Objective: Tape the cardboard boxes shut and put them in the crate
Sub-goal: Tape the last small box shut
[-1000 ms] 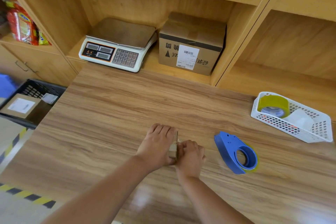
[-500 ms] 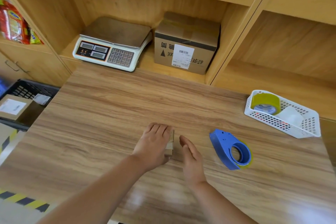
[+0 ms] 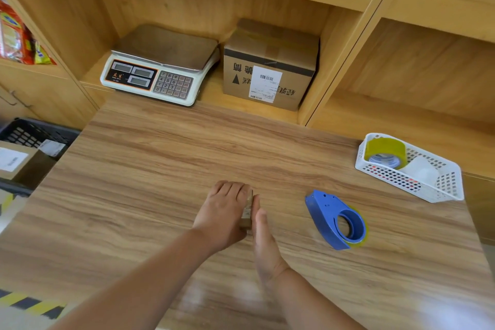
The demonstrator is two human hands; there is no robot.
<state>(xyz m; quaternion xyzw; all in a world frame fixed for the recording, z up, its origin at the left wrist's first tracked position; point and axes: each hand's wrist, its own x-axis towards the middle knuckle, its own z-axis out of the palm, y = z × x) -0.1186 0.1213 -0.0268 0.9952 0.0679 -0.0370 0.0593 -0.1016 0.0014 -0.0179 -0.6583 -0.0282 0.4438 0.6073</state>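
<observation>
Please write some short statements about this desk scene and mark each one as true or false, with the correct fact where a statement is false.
1. The tape dispenser lies on the table, to the right of both hands. True.
2. The right hand holds the dispenser. False: its straight fingers touch the side of the small box.
3. The scale stands left of the big box on the shelf. True.
4. The crate has nothing in it. False: a labelled box lies inside.
5. The left hand rests on top of the small box. True.
</observation>
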